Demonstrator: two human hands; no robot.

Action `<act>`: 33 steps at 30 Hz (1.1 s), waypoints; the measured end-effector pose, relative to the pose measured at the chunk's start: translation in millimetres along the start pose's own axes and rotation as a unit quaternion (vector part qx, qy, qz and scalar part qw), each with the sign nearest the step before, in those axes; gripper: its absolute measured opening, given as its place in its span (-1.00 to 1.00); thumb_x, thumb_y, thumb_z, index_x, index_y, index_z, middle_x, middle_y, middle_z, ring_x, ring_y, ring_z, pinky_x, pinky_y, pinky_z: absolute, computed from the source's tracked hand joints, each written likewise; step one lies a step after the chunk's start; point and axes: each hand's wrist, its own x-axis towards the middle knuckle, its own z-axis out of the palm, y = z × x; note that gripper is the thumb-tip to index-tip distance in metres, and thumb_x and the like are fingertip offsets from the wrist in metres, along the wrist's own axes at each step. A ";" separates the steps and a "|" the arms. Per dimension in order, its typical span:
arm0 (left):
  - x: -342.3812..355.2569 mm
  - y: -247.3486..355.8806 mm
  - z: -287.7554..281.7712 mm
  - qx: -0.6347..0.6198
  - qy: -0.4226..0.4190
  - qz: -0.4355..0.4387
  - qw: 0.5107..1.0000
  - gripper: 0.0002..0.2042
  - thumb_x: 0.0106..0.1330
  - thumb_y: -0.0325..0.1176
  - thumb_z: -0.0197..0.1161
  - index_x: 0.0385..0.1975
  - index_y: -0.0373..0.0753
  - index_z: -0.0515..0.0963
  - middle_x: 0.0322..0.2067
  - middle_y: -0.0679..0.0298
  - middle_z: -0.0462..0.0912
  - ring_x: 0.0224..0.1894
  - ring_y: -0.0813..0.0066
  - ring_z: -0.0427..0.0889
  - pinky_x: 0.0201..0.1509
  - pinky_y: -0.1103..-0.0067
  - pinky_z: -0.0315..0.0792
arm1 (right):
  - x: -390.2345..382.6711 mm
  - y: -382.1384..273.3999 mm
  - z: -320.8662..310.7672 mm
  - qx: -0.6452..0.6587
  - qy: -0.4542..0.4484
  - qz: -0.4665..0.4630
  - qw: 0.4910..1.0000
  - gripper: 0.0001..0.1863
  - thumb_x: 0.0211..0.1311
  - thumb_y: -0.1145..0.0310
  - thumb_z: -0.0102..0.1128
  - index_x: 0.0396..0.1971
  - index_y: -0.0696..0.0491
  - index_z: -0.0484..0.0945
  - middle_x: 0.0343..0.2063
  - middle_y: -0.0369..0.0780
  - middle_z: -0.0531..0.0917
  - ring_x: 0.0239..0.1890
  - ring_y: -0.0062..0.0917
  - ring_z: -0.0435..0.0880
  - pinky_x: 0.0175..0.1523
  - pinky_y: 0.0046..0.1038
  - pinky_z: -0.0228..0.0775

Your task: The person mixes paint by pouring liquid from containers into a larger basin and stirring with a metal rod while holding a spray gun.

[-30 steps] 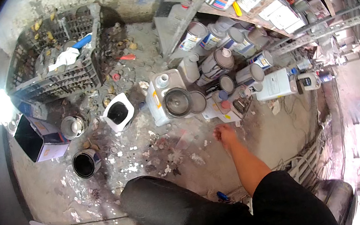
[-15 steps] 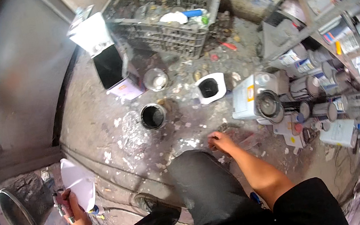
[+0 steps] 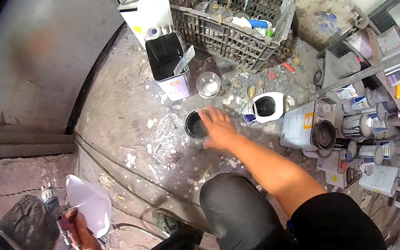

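My left hand (image 3: pixel 85 238), at the lower left, is wrapped around a spray gun (image 3: pixel 67 229) with metal fittings. A white paper cone (image 3: pixel 88 202) stands up beside its fingers; I cannot tell whether the hand holds it too. Just left of the gun is a wide dark funnel-shaped vessel (image 3: pixel 26 239) with a crusted side. My right hand (image 3: pixel 221 131) stretches forward with spread fingers at a round pot (image 3: pixel 191 125) of dark paint, covering part of its right side. To the right stands a cut-open white container (image 3: pixel 275 107) with a black inside.
Behind the pot are a clear tub (image 3: pixel 208 85) and a square tin (image 3: pixel 172 87) with a scraper (image 3: pixel 184 60) across it. A black crate (image 3: pixel 227 35) of refuse stands beyond. Cans and a white jerrycan (image 3: pixel 295 126) crowd the right by a shelf (image 3: pixel 376 71). A hose (image 3: pixel 132 194) crosses the floor.
My right hand has moved forward and left from beside my knee to the pot, its fingers spreading. The view has shifted; my left hand keeps its hold on the spray gun.
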 end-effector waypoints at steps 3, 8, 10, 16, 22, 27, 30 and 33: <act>1.5 -12.2 -9.8 -0.012 0.003 -0.018 1.000 -0.79 0.31 -0.41 0.14 -0.10 -0.31 0.47 -0.19 0.29 0.49 -0.12 0.52 0.40 0.05 0.56 0.24 | 21.0 -6.8 -7.9 -0.052 -0.051 -0.031 0.997 0.18 -0.11 0.20 0.46 0.43 -0.11 -0.21 0.40 0.03 -0.09 0.44 -0.12 -0.08 0.42 -0.09 -0.15; 5.2 -19.4 -13.9 -0.025 -0.003 -0.024 0.999 -0.79 0.32 -0.43 0.12 -0.09 -0.31 0.46 -0.17 0.28 0.48 -0.10 0.52 0.39 0.06 0.56 0.23 | 31.8 -11.4 -13.0 -0.097 -0.066 -0.051 0.992 0.17 -0.15 0.18 0.44 0.43 -0.14 -0.17 0.35 0.05 0.05 0.38 -0.12 0.06 0.36 -0.16 -0.01; 6.9 -22.2 -12.7 -0.048 -0.005 -0.035 0.998 -0.79 0.33 -0.43 0.10 -0.08 -0.32 0.46 -0.16 0.29 0.47 -0.10 0.52 0.38 0.06 0.56 0.23 | 29.8 -9.6 -11.2 -0.101 -0.062 -0.054 0.991 0.16 -0.15 0.14 0.44 0.43 -0.14 -0.16 0.32 0.06 0.09 0.35 -0.10 0.11 0.35 -0.17 0.01; 8.3 -20.8 -7.7 -0.052 -0.015 -0.044 0.998 -0.79 0.34 -0.43 0.09 -0.08 -0.34 0.45 -0.16 0.29 0.47 -0.11 0.54 0.37 0.06 0.59 0.22 | 14.3 -0.2 -15.9 -0.015 0.020 0.030 0.999 0.19 -0.19 0.07 0.45 0.42 -0.10 -0.14 0.25 0.09 0.17 0.29 -0.04 0.16 0.34 -0.15 0.04; 8.4 -7.5 -2.8 -0.004 -0.015 -0.056 0.998 -0.78 0.32 -0.41 0.12 -0.09 -0.33 0.46 -0.20 0.30 0.49 -0.17 0.55 0.39 0.00 0.59 0.26 | 5.9 27.5 -43.0 0.022 0.060 0.101 0.993 0.19 -0.23 0.00 0.44 0.41 -0.04 -0.11 0.20 0.12 0.22 0.26 -0.01 0.18 0.33 -0.10 0.06; 7.9 -12.5 2.1 -0.030 0.000 -0.045 0.999 -0.77 0.31 -0.38 0.15 -0.09 -0.32 0.48 -0.22 0.31 0.49 -0.19 0.56 0.39 -0.05 0.61 0.27 | 11.2 58.7 -57.9 -0.035 0.050 0.154 0.986 0.18 -0.23 0.04 0.45 0.40 0.00 -0.07 0.21 0.11 0.22 0.26 -0.01 0.19 0.34 -0.10 0.06; 8.7 -8.5 -4.0 -0.031 -0.008 -0.051 0.998 -0.77 0.31 -0.37 0.16 -0.09 -0.31 0.49 -0.21 0.32 0.50 -0.19 0.57 0.41 -0.08 0.63 0.28 | 17.4 72.6 -62.6 -0.050 0.023 0.163 0.985 0.17 -0.18 0.06 0.45 0.41 0.00 -0.10 0.27 0.08 0.17 0.31 -0.05 0.14 0.38 -0.11 -0.02; 7.0 -10.7 -5.9 -0.031 -0.007 -0.043 0.999 -0.78 0.31 -0.38 0.15 -0.09 -0.30 0.49 -0.22 0.32 0.52 -0.21 0.58 0.43 -0.12 0.64 0.30 | 24.9 71.9 -61.4 -0.107 -0.022 0.156 0.982 0.16 -0.10 0.02 0.43 0.41 0.00 -0.15 0.33 0.06 0.09 0.37 -0.08 0.06 0.42 -0.14 -0.12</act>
